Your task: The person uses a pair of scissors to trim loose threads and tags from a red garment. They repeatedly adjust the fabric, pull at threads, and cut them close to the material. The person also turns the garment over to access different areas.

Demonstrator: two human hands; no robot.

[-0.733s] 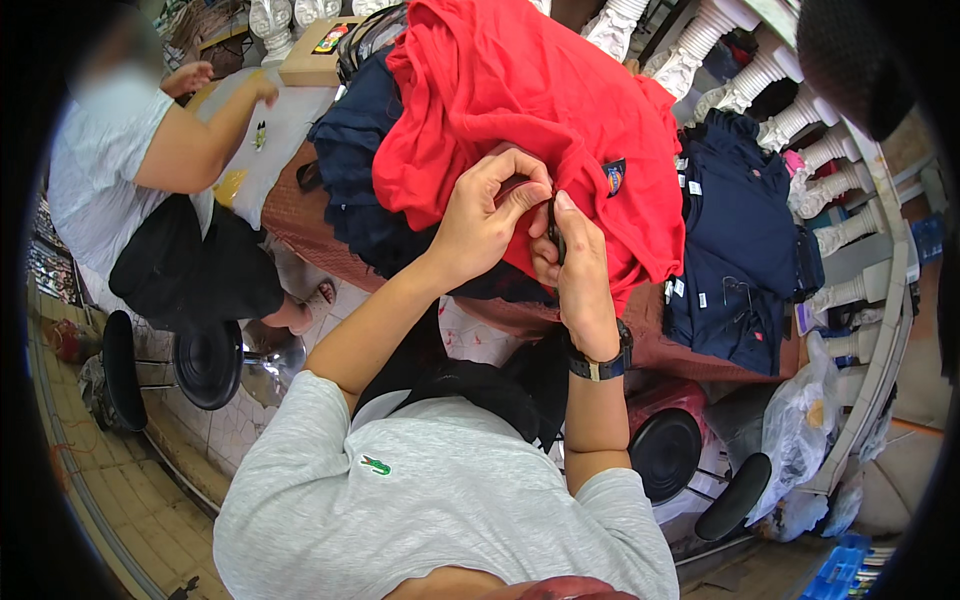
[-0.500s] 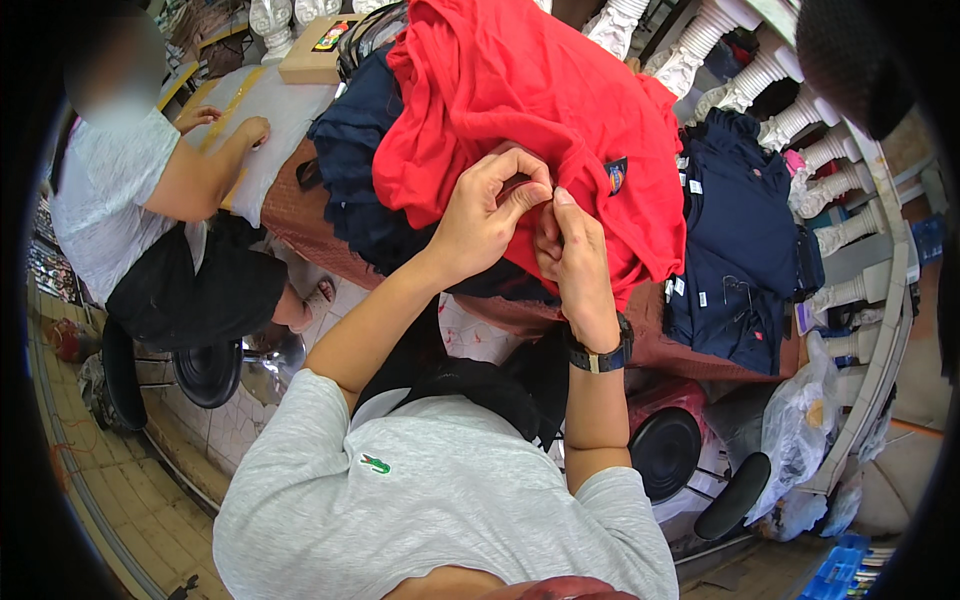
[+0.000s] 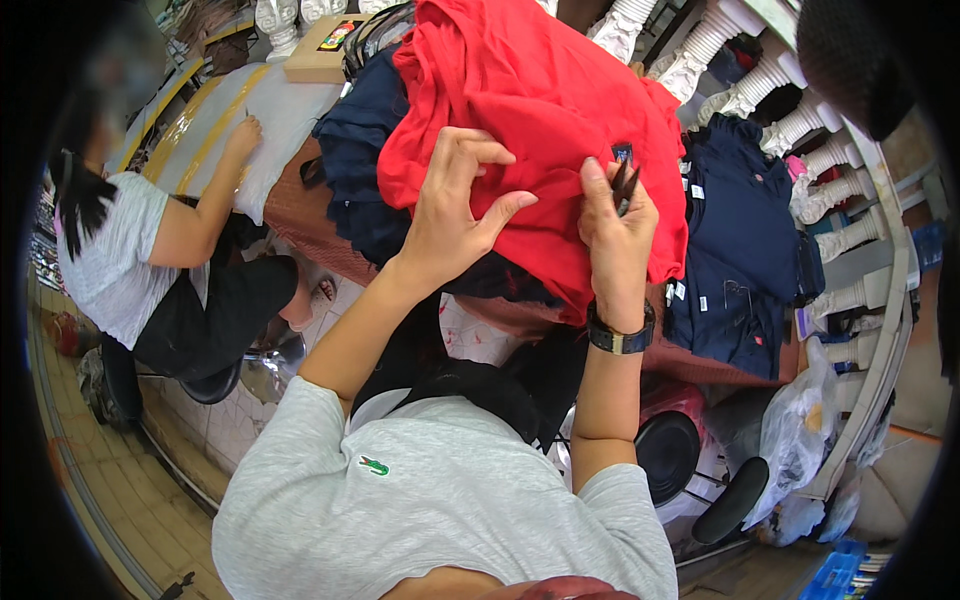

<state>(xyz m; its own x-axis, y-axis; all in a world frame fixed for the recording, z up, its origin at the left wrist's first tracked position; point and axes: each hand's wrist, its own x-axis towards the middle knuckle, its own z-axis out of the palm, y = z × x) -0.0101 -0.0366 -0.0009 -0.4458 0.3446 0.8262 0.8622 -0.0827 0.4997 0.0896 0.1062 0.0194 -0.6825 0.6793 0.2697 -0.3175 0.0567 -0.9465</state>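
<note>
A bright red cloth garment [image 3: 530, 90] lies rumpled over a stack of dark navy clothes [image 3: 365, 150] on the table. Above its near part my left hand [image 3: 447, 215] hovers, thumb and fingers spread with nothing between them. To its right, my right hand [image 3: 618, 235] has a small pair of dark thread snips [image 3: 627, 183] in its fingers, the pointed blades upward. A small dark label [image 3: 622, 153] on the red cloth sits just past the blades. The snips' grip end is hidden in my palm.
Folded navy garments [image 3: 735, 240] with white tags lie at the table's right. A co-worker [image 3: 130, 220] sits at the left, one hand over a taped white plastic package [image 3: 210, 125]. White balusters [image 3: 740, 95] stand behind. Stools [image 3: 667, 455] and a clear plastic bag [image 3: 800, 420] are below right.
My hands have come apart from their pinch over the red cloth. The left has opened; the right has moved right, and the snips now show in it. The co-worker has leaned leftward.
</note>
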